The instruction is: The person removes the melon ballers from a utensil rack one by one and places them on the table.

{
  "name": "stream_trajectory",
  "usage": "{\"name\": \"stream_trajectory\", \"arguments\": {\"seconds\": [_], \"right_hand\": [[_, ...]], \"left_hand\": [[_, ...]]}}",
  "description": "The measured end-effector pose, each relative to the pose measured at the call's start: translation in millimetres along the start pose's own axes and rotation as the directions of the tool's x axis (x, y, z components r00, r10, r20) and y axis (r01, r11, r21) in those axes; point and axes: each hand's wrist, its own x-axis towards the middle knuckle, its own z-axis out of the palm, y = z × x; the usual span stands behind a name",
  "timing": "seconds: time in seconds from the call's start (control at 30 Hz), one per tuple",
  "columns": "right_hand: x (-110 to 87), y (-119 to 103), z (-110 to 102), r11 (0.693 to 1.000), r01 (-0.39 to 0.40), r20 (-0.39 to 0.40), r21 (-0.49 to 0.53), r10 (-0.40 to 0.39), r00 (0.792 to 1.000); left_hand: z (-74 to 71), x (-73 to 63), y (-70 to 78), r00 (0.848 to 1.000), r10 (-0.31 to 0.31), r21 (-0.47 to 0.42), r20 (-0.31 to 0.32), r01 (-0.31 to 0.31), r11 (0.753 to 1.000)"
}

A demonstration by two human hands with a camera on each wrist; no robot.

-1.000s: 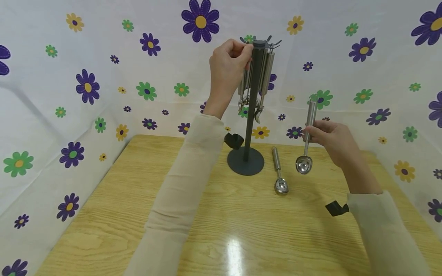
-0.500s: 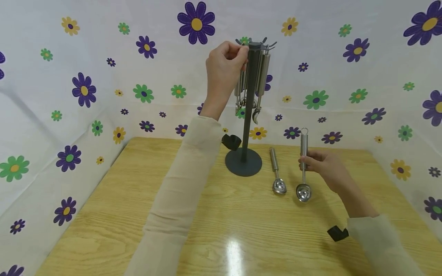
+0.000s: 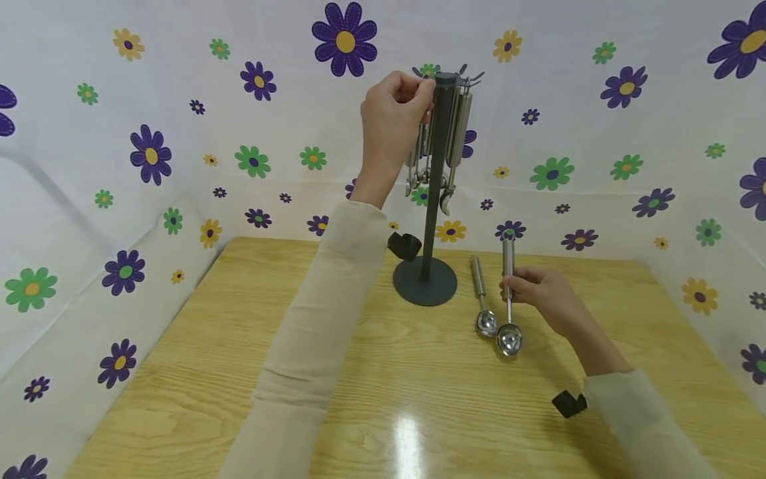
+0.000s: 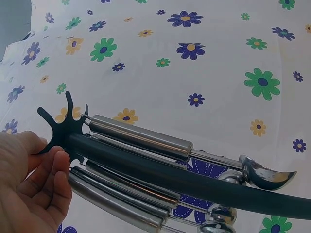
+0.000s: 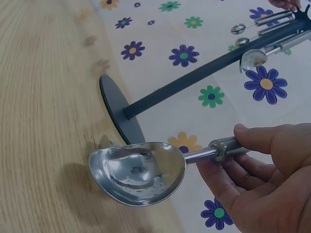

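My left hand point(image 3: 389, 120) is raised at the top of a dark grey utensil stand point(image 3: 435, 206). In the left wrist view, thumb and fingers pinch one of its hooks. Several steel ice cream scoops point(image 3: 461, 133) hang from the other hooks, bowls downward. My right hand point(image 3: 547, 299) grips another ice cream scoop point(image 3: 509, 340) by its handle, the bowl low over the table. Seen from the right wrist, the hollow of this bowl point(image 5: 138, 174) faces the camera. Just left of it, a second ice cream scoop point(image 3: 487, 323) lies on the wood, partly hidden in the right wrist view.
The stand's round base point(image 3: 425, 282) rests toward the back of the wooden table point(image 3: 239, 372). Behind it hangs a white cloth point(image 3: 281, 120) printed with flowers. A black bracket point(image 3: 404, 246) juts from the left sleeve, another black bracket point(image 3: 569, 404) from the right one.
My right hand has lowered the ice cream scoop toward the table and shifted it left, beside the lying one. My left hand stays at the stand's top.
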Motion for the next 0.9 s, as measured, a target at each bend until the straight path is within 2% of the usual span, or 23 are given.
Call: {"name": "stream_trajectory", "arguments": {"seconds": [0.53,0.9], "right_hand": [[22.5,19,-19,0.998,-0.063,0.021,0.024,0.062,0.998],[34.5,33,-18,0.989,-0.047,-0.001,0.137,0.047,0.999]], "left_hand": [[0.4,1.3,-0.6,1.000,-0.004,0.007,-0.001,0.004,1.000],[1.2,1.9,-1.1,1.000,0.006,0.004,-0.002,-0.006,1.000]]}}
